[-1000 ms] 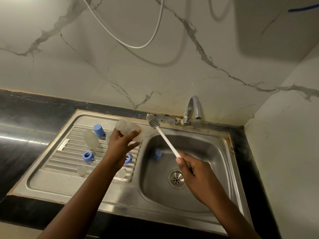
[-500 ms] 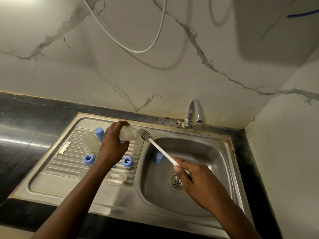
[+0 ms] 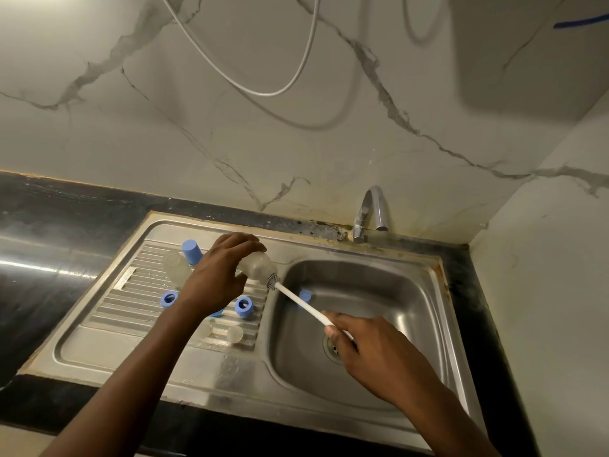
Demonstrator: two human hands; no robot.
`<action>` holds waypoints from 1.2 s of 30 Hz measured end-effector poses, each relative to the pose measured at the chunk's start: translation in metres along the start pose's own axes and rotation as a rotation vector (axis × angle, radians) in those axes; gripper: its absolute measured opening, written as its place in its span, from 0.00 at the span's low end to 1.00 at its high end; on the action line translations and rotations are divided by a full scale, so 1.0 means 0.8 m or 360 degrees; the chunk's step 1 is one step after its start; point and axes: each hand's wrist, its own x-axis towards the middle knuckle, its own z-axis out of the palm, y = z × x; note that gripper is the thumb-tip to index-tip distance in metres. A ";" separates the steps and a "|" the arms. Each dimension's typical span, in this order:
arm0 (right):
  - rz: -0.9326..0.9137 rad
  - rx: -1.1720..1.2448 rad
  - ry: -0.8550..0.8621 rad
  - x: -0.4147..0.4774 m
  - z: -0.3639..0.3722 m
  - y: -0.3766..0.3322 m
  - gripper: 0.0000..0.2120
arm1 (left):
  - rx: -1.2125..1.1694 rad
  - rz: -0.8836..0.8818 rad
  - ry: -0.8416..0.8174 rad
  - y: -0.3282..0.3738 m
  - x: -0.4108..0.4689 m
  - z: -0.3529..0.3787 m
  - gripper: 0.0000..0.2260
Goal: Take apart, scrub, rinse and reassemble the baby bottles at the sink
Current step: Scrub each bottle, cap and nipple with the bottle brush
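Observation:
My left hand (image 3: pixel 216 278) grips a clear baby bottle (image 3: pixel 258 265) tipped sideways over the drainboard, its mouth pointing right toward the basin. My right hand (image 3: pixel 372 354) holds the white handle of a bottle brush (image 3: pixel 298 300); the grey bristle head sits at the bottle's mouth, partly inside. A second clear bottle (image 3: pixel 176 267) lies on the drainboard behind my left hand, next to a blue cap (image 3: pixel 192 252). Two blue screw rings (image 3: pixel 169 299) (image 3: pixel 244 306) and clear teats (image 3: pixel 234 334) lie on the ribs. Another blue cap (image 3: pixel 305 295) rests in the basin.
The steel sink basin (image 3: pixel 412 311) has its drain partly hidden under my right hand. A chrome tap (image 3: pixel 370 212) stands at the back, no water running. Black counter (image 3: pixel 49 225) lies to the left, marble walls behind and right, and a white hose (image 3: pixel 263 90) hangs above.
My left hand turned the bottle down and sideways, mouth toward the basin. My right hand brought the brush head from the air down to the bottle's mouth and into it.

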 end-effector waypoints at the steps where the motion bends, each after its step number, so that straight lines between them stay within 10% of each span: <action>1: -0.0005 -0.0025 -0.0007 0.001 0.000 0.000 0.16 | 0.0018 0.0039 -0.0029 0.001 0.000 0.000 0.30; 9: -0.0033 0.0082 0.0031 0.012 0.011 -0.003 0.14 | -0.0128 0.0110 -0.0100 0.021 -0.003 0.013 0.29; 22: 0.0286 0.1307 -0.0484 0.005 0.015 0.002 0.13 | -0.0114 0.0127 -0.0106 0.012 0.003 0.010 0.31; 36: -0.0255 -0.0268 -0.0148 0.014 -0.006 0.033 0.21 | -0.0168 0.0020 -0.0337 -0.013 -0.007 0.017 0.30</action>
